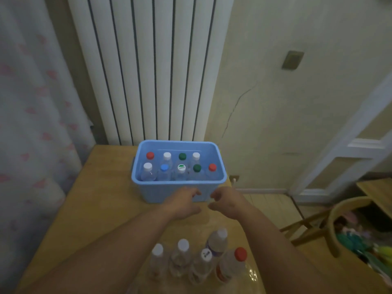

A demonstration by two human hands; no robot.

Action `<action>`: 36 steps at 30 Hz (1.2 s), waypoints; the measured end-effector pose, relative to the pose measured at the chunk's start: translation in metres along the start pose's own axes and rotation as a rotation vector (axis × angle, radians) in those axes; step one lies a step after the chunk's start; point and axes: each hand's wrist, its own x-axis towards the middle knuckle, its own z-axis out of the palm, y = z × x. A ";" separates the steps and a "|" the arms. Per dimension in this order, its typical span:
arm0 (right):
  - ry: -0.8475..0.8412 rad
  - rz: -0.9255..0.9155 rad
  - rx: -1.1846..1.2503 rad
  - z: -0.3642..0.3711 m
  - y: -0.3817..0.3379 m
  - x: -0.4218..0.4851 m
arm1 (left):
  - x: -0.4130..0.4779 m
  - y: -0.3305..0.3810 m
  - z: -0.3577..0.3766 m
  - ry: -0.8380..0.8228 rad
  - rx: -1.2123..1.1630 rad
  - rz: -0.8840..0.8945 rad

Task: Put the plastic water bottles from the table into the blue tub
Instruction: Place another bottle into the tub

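Blue plastic tub (148, 193) sits at the far end of the wooden desk (101, 200), already holding nine clear water bottles standing upright in two rows, caps in red, white, green and blue. Five more clear plastic water bottles (180, 259) stand on the desk near the person, four with white caps plus a red-capped bottle (232, 265) on the right.

Both hands are out over the desk just in front of the tub's near wall. Left hand (182, 203) and right hand (228, 203) each have a loose, half-curled grip with nothing in it.

Looks like the next step is grabbing another bottle. I'd take one by the body below the cap, lift it straight up so the neighbours don't topple, and lower it into the free strip along the tub's near side.
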 end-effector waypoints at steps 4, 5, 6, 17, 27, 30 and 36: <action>-0.138 0.043 -0.082 0.014 0.017 -0.012 | -0.008 0.004 0.022 -0.040 0.018 -0.050; -0.155 0.048 -0.110 0.019 0.020 -0.015 | -0.009 0.004 0.025 -0.050 0.023 -0.061; -0.161 0.054 -0.130 0.024 0.024 -0.017 | -0.011 0.003 0.028 -0.061 0.029 -0.072; -0.079 0.060 -0.164 0.046 0.029 -0.025 | -0.010 -0.006 0.025 -0.029 0.053 -0.072; 0.183 -0.051 0.013 -0.010 -0.038 -0.015 | -0.006 -0.010 -0.020 -0.132 -0.089 0.045; 0.305 -0.091 0.130 -0.029 -0.062 -0.010 | -0.002 -0.003 -0.053 -0.134 -0.261 0.110; 0.475 -0.151 0.378 -0.050 -0.103 0.007 | 0.020 -0.012 -0.112 -0.065 -0.441 0.139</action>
